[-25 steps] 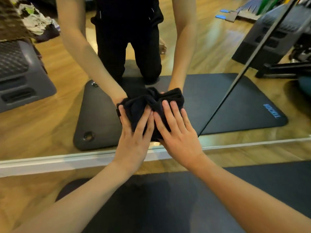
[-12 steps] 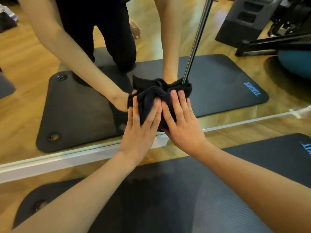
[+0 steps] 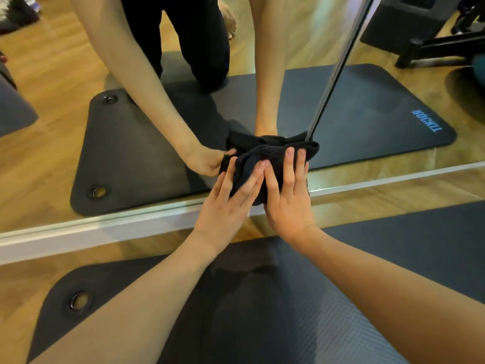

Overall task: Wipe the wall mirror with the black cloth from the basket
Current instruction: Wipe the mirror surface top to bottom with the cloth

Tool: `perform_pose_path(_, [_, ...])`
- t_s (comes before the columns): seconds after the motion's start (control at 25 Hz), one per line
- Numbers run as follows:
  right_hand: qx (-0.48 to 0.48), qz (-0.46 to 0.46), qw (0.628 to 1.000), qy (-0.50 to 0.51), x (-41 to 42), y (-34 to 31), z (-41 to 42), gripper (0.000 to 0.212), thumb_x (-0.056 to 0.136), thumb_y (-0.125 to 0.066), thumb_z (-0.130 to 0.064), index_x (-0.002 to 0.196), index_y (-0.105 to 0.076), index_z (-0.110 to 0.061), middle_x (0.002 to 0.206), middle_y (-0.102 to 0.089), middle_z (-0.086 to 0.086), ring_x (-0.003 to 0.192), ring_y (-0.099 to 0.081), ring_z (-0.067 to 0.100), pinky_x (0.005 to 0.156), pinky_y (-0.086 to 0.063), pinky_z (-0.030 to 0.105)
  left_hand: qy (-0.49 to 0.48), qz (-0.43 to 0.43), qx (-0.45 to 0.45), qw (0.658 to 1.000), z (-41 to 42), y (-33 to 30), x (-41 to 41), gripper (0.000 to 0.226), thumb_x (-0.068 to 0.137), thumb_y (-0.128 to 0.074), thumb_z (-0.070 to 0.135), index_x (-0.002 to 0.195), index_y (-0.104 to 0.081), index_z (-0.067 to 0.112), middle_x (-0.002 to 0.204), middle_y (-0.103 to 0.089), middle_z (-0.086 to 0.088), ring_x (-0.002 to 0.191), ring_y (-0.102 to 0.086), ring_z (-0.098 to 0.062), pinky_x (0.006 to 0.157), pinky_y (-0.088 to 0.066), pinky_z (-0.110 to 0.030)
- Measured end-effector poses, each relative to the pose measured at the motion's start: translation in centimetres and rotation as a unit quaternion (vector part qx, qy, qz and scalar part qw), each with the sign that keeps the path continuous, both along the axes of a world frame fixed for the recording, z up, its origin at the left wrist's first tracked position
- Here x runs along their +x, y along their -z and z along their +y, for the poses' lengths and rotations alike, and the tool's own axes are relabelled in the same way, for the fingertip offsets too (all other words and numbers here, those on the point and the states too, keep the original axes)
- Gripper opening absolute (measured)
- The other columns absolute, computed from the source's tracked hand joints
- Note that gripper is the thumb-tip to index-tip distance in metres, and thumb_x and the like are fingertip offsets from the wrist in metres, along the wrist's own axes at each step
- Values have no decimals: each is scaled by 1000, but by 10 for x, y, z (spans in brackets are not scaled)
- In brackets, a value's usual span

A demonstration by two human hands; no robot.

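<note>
A: What has changed in the last second?

B: I have slid the black cloth (image 3: pixel 267 158) sideways along the bottom of the wall mirror (image 3: pixel 131 143). A second ago it was left of the dark seam (image 3: pixel 338 67) that runs up the glass; now its right edge touches the foot of that seam. I judge the low strip left of the seam is wiped and the wiping is in full swing, with the panel beyond the seam next.

A: And your 2 hands?

B: Both lie flat on the bunched cloth. My left hand (image 3: pixel 225 206) has straight fingers pressing its left half; my right hand (image 3: pixel 287 200) presses the right half the same way. Neither curls round the cloth.

A: Where is the cloth itself?

B: Pinned against the glass, just above the white bottom frame (image 3: pixel 105 229), over the black mat (image 3: pixel 262 311) I kneel on.
</note>
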State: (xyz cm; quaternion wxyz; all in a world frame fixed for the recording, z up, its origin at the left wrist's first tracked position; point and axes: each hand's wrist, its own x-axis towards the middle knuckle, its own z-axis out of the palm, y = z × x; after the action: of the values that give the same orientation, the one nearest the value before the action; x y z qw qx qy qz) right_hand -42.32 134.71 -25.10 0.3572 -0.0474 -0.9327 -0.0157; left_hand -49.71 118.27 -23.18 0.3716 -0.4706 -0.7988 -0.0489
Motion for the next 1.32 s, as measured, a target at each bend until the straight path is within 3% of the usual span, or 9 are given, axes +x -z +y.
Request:
perform_pose_path(0.16, [-39, -14, 999, -9, -7, 0, -33, 89, 102, -53, -2, 164, 10, -6, 161, 6, 36, 148, -1, 62, 121, -14, 74, -2, 0, -16, 1000, -25, -2, -8, 59, 109, -31, 3, 165, -13, 8, 169, -4, -10, 153, -6, -46, 125, -19, -50])
perform_pose_path(0.4, [-89, -23, 995, -47, -36, -1, -116, 61, 110, -17, -4, 163, 11, -3, 158, 11, 37, 146, 1, 64, 117, -17, 78, 1, -17, -36, 999, -109, -5, -38, 58, 109, -25, -1, 165, -9, 6, 167, -16, -8, 153, -19, -43, 124, -24, -52])
perform_pose_path(0.52, [-95, -33, 993, -61, -53, -2, -166, 56, 109, -6, -8, 163, 10, -2, 159, 15, 38, 147, 9, 63, 115, -14, 78, -27, -21, -58, 998, -167, -7, -48, 58, 109, -20, -1, 165, -6, 7, 169, -15, -7, 154, -25, -43, 122, -27, -53])
perform_pose_path(0.68, [-90, -47, 992, -69, -82, 3, -242, 63, 107, -19, -3, 162, 11, 0, 160, 30, 38, 147, 24, 63, 114, -3, 77, -82, -15, -91, 992, -249, -5, -69, 76, 101, -40, -3, 166, -3, 10, 173, -2, -5, 152, -23, -41, 121, -17, -59])
perform_pose_path(0.84, [-67, -62, 994, -62, -110, 3, -316, 56, 108, -3, -1, 162, 11, 2, 158, 29, 41, 145, 23, 66, 111, -6, 79, -128, -27, -111, 985, -325, -3, -87, 102, 89, -66, 5, 165, 1, 11, 174, 9, -3, 153, -20, -39, 124, -13, -60])
perform_pose_path(0.96, [-46, -64, 994, -71, -131, 2, -375, 54, 109, 0, -4, 162, 11, 1, 159, 29, 40, 146, 21, 66, 111, -9, 79, -164, -49, -107, 979, -387, -3, -102, 113, 87, -78, 11, 166, 3, 14, 174, 11, 2, 154, -20, -37, 126, -8, -61])
perform_pose_path(1.12, [-43, -27, 993, -104, -165, 11, -456, 54, 113, -12, -6, 164, 4, -4, 163, 12, 34, 151, 12, 59, 113, -13, 80, -213, -36, -145, 966, -470, -5, -124, 104, 94, -72, 34, 166, 0, 15, 175, 7, -1, 156, -21, -34, 127, 4, -58])
perform_pose_path(1.24, [-43, 1, 991, -125, -195, 16, -514, 52, 115, -27, -13, 166, -14, -10, 168, 11, 31, 154, 12, 55, 114, -15, 78, -287, -19, -186, 939, -526, -4, -136, 114, 91, -72, 53, 166, 5, 16, 174, 14, -2, 153, -32, -34, 127, 4, -58])
perform_pose_path(1.32, [-41, 6, 988, -151, -211, 19, -545, 51, 113, -38, -19, 163, -26, -15, 169, -7, 25, 156, -2, 52, 114, -22, 76, -289, -66, -185, 937, -556, -3, -143, 122, 87, -73, 53, 164, 15, 18, 172, 22, -1, 145, -42, -38, 125, 8, -59])
